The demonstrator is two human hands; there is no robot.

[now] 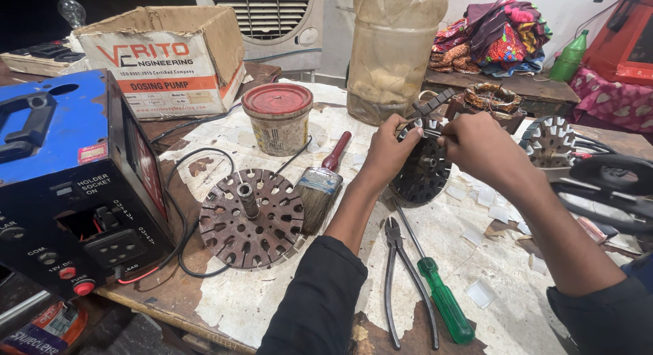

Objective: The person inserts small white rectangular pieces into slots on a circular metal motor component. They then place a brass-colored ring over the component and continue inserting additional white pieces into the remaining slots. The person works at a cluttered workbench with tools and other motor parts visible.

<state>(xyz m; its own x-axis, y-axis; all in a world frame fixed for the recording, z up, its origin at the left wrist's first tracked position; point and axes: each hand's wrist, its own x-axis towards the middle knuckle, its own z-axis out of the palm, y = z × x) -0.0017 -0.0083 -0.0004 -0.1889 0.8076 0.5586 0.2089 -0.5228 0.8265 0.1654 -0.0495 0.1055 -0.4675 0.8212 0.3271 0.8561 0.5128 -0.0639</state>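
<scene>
Fingers of both hands close on a dark round slotted metal stator core (423, 173), which stands tilted on its edge toward the far middle of the bench (272, 294). The left hand (389, 149) grips the core's upper left rim, fingers wrapped narrow around it. The right hand (479, 145) pinches at the top rim, and it seems to hold a small pale strip there, though the view is too cramped to be sure.

Just beside the core, nearer the front edge, lie grey steel pliers (394, 273) and a green-handled screwdriver (442, 300), side by side. Left of the left forearm lies a red-handled paintbrush (321, 185), its bristles touching a rusty brown slotted disc with a central shaft (250, 217). Behind the brush stands a cream tub with a red lid (277, 118). A blue metal power box with sockets (68, 171) fills the left edge, with a cardboard carton (163, 56) behind it. A large cloudy plastic jar (393, 49) rises at the far edge, and a second slotted core (549, 141) sits near the right edge.
</scene>
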